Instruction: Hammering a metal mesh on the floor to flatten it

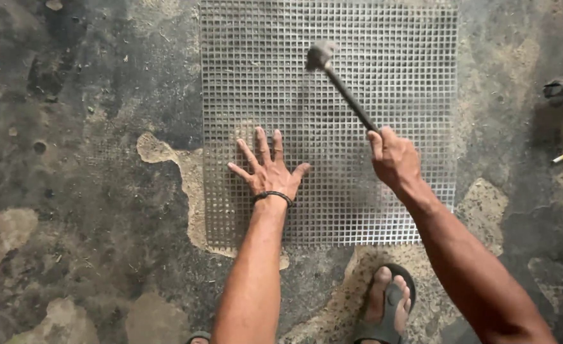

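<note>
Stained concrete floor carries my square grey wire mesh panel, stiff yet springy, at 12 o'clock. Left hand splayed flat on it; right hand clenched around dark metal hammer, gripped at handle end.

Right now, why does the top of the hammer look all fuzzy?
In the head view, the dark metal hammer head is smeared by motion blur, while the square white wire mesh panel and the left hand pressed flat on it stay sharp; the right hand gripping the handle looks slightly soft; light is dim and even.
</note>
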